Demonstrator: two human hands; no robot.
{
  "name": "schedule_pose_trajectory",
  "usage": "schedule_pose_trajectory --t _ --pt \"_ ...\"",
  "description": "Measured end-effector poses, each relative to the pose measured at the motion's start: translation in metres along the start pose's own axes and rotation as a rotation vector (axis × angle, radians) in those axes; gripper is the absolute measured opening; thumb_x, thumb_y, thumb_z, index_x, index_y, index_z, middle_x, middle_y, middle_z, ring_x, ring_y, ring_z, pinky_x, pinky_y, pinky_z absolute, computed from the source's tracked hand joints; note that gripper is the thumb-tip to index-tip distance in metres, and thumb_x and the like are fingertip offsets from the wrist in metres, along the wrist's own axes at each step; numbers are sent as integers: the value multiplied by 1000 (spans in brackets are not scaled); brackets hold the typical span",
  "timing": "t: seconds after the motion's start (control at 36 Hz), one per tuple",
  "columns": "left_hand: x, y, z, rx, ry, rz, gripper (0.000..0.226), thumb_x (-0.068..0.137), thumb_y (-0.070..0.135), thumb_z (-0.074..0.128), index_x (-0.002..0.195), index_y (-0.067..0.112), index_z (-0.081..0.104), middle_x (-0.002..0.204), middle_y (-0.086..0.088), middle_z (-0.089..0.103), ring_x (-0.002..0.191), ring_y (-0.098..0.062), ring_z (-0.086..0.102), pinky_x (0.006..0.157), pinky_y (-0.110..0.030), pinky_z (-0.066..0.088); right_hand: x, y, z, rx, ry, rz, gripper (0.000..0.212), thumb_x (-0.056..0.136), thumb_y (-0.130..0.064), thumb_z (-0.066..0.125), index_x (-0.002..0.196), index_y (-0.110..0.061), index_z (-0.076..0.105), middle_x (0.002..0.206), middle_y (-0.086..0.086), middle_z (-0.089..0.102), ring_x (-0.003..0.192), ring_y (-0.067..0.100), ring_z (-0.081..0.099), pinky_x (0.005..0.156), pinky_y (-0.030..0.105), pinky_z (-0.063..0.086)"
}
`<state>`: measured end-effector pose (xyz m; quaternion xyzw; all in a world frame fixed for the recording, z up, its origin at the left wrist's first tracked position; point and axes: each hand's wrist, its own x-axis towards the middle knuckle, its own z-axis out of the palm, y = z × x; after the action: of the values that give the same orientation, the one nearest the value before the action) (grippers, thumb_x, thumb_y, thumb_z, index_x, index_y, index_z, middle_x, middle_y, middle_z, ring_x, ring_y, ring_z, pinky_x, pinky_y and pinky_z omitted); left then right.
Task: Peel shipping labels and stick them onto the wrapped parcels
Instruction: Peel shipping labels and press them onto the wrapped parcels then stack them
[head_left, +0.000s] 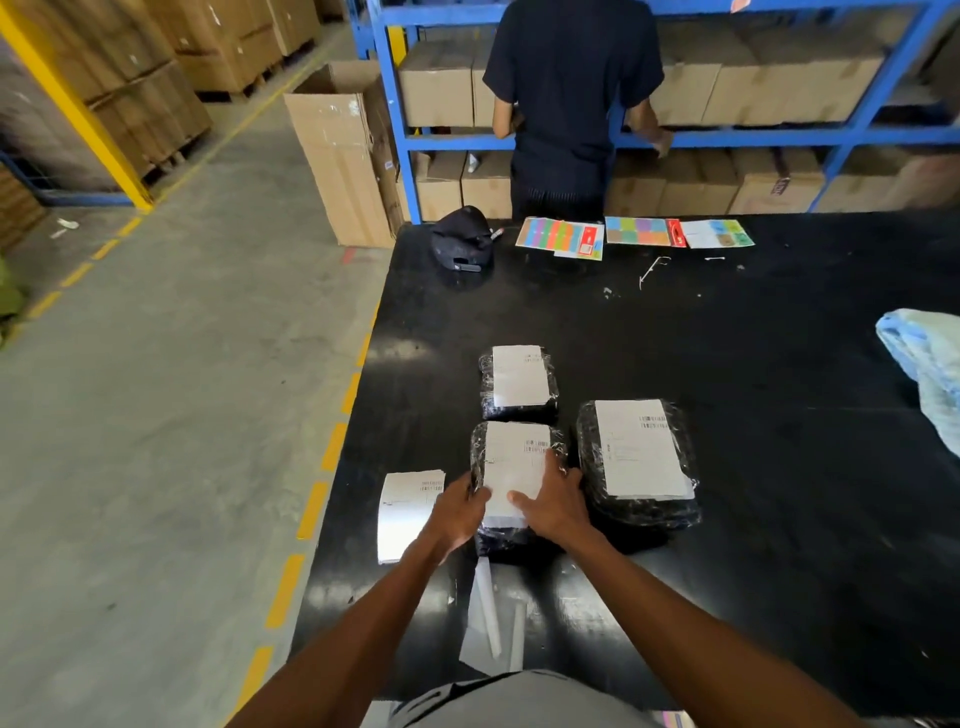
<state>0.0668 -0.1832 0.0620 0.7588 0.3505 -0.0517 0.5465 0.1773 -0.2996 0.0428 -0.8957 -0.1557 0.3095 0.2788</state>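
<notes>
Head: both hands (511, 506) flat on parcel (514, 467).

Glossy black plastic wrap covers the parcels (638, 462), matt white paper labels (640, 448) atop, on a shiny black table (779, 415).

A: Can you read the shipping labels (519, 374)?
B: No, print's too small. The pale blue bag (924, 358) runs off the right edge, and the standing person (571, 93) is cropped at the top.
</notes>
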Motion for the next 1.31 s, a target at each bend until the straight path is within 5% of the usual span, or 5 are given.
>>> schedule_pose_trajectory --t 0.47,0.69,0.89,1.06,1.31 --pt "133 48 -46 -38 127 63 56 85 58 43 131 30 60 128 -1 69 113 -25 67 100 -50 54 88 -80 -80 -32 179 -106 83 92 -42 70 158 -27 22 148 14 35 133 36 48 104 45 47" --pt "176 99 -58 32 105 49 42 103 32 41 144 27 49 136 -2 62 114 -24 61 108 -42 46 164 -98 -94 -36 147 -87 77 91 -40 70 153 -28 27 143 14 37 126 36 53 99 43 50" --pt "220 71 -43 42 40 -28 52 100 38 42 150 25 38 145 -6 55 129 -33 55 111 -46 42 202 -86 -81 -29 58 -58 81 92 -40 70 157 -29 22 146 13 31 131 35 49 106 40 44" --pt "219 65 -30 -116 16 -25 57 107 27 40 156 12 14 154 -4 38 134 -15 41 105 -26 31 212 -68 -73 16 -31 -57 90 94 -50 63 160 -38 3 159 16 18 138 41 43 111 48 39" --pt "220 59 -29 -171 0 -14 58 108 26 37 157 14 8 159 -5 31 145 -22 34 110 -27 28 214 -63 -71 24 -24 -80 96 92 -47 68 161 -36 3 158 14 30 141 36 40 112 46 38"
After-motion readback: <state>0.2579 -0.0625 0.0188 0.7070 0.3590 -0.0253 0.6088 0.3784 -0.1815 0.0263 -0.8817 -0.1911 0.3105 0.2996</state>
